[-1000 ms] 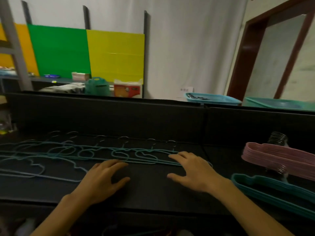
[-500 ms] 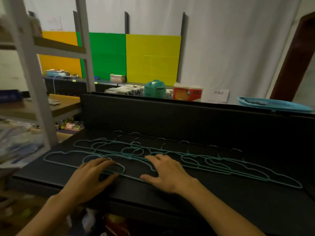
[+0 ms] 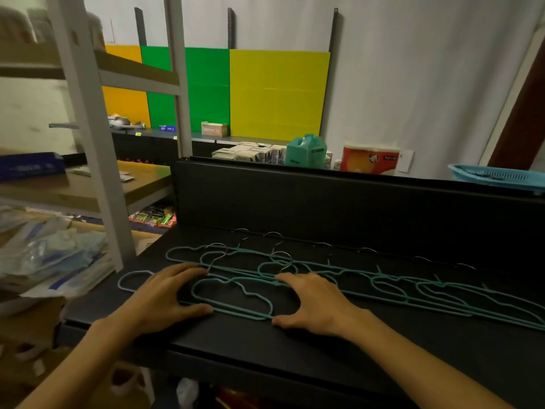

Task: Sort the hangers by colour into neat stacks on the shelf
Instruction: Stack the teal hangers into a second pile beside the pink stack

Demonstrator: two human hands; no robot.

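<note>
Teal hangers lie overlapped along the black shelf, left hand and right hand flat, fingers spread, pressing them; gathering step; next, slide into one stack.

- Left hand: palm down, fingers spread and nearly straight, thumb out toward the right.
- Right hand: palm down, fingers extended forward-left, thumb splayed toward the left hand.
- Both forearms bare, entering from the bottom edge, angled inward.
- Hands side by side, apart, not touching each other.
</note>
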